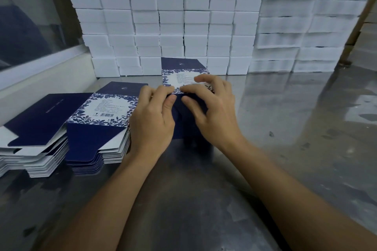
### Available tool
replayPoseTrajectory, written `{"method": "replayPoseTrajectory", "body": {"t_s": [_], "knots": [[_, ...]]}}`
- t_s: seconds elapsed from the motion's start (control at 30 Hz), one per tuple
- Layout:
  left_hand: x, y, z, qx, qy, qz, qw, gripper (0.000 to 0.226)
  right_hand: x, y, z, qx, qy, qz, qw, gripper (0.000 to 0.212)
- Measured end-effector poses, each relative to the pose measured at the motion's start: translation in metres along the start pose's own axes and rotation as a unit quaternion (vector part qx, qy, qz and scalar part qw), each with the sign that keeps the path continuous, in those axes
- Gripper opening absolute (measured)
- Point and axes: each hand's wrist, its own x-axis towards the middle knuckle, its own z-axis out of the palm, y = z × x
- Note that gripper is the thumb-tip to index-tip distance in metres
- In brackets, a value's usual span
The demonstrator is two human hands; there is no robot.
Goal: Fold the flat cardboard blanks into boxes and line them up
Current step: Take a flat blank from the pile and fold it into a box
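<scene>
A dark blue box blank with a white floral panel (179, 76) lies on the metal table in front of me, partly formed. My left hand (152, 120) grips its near left side, fingers curled over the near edge. My right hand (212, 108) holds the near right side, with fingers spread over the white panel and the thumb pressing the dark blue near flap. On the left sit two stacks of flat blanks: a nearer one with the floral panel up (102, 120) and a plain dark blue one (38, 120) at the far left.
A wall of stacked white foam boxes (173, 20) stands along the back of the steel table (295, 120). A window ledge (44, 75) runs along the left. Bare metal surface lies to the right and near me.
</scene>
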Motion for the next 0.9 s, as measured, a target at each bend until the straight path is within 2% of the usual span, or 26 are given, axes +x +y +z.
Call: {"method": "replayPoseTrajectory", "body": {"t_s": [0.33, 0.47, 0.67, 0.9], "knots": [[0.001, 0.002, 0.004, 0.002, 0.01, 0.008, 1.0, 0.02, 0.004, 0.001, 0.003, 0.024, 0.041, 0.001, 0.999, 0.012], [0.003, -0.002, 0.001, 0.005, 0.01, -0.012, 1.0, 0.019, 0.002, 0.009, 0.001, 0.065, 0.028, 0.039, 0.997, 0.018], [0.003, -0.002, 0.001, 0.006, 0.006, -0.02, 1.0, 0.016, 0.007, 0.012, 0.001, 0.087, 0.032, 0.037, 0.995, 0.01], [0.004, -0.008, 0.001, 0.0, -0.004, -0.026, 1.0, 0.02, 0.005, 0.021, -0.002, 0.104, 0.039, 0.066, 0.992, 0.016]]}}
